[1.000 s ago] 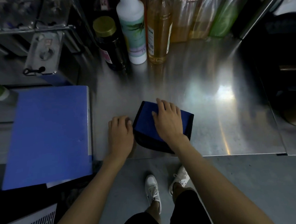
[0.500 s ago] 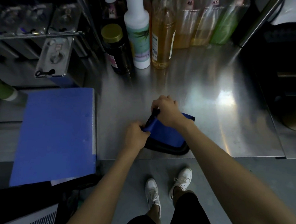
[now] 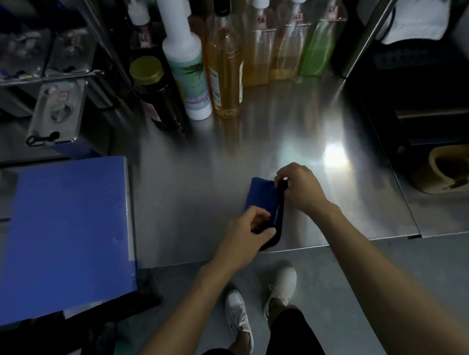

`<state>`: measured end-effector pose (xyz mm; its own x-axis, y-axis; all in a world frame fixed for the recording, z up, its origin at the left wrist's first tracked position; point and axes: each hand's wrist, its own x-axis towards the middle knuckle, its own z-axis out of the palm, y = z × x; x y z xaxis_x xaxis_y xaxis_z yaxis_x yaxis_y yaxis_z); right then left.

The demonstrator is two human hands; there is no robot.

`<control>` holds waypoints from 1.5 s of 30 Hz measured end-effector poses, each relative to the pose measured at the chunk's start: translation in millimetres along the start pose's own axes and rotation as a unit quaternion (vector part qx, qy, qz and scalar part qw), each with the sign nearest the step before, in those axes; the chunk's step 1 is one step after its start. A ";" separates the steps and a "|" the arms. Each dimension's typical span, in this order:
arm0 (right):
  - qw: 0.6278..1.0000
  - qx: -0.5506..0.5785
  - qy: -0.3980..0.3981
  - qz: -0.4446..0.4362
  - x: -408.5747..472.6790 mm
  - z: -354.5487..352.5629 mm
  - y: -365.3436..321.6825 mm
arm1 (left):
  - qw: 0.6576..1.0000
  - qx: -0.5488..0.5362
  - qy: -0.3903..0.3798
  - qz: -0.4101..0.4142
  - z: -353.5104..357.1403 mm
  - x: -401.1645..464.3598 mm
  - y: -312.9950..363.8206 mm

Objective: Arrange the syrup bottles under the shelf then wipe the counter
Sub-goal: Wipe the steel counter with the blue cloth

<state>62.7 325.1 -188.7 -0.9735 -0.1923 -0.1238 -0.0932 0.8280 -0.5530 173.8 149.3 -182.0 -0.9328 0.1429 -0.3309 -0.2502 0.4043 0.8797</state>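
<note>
A blue cloth with a black edge lies folded on the steel counter near its front edge. My left hand pinches the cloth's near corner. My right hand grips its far right edge, and both lift that side. Several syrup bottles stand at the back under the shelf: a dark jar with a gold lid, a white bottle, an amber bottle, two pale yellow ones and a green one.
A blue folder lies on the lower surface at the left. A clear lidded container stands behind it. A shelf post slants down at the back right. A dark recess with a beige object sits to the right.
Both hands went from resting flat on the cloth to gripping its edges. They have folded it over into a narrower shape, and it has shifted slightly to the right.
</note>
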 end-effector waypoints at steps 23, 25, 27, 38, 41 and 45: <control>0.914 0.343 0.100 0.192 -68.2 -0.4 13.7 | 0.997 -0.061 -0.017 -0.045 33.6 67.3 12.7; 0.863 0.441 0.132 0.207 -76.3 -19.1 28.1 | 0.987 -0.146 -0.045 -0.042 46.4 66.7 30.3; 0.823 0.503 0.120 0.236 -84.8 -42.0 42.0 | 0.961 -0.254 -0.084 -0.063 63.6 68.2 48.5; 0.791 0.525 0.190 0.251 -111.8 -124.8 124.3 | 0.883 -0.430 -0.162 -0.097 160.6 110.5 136.2; 0.840 0.429 0.194 0.271 -102.1 -135.3 148.1 | 0.907 -0.380 -0.147 -0.110 177.2 127.9 140.5; 0.916 0.225 0.105 0.315 -84.6 -131.3 176.5 | 0.942 -0.285 -0.103 -0.148 186.1 146.1 127.7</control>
<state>101.2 556.6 -167.7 -0.8281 0.3928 -0.3999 0.5499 0.4309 -0.7155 53.9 389.9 -181.5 -0.7448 0.2959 -0.5980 -0.6446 -0.0875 0.7595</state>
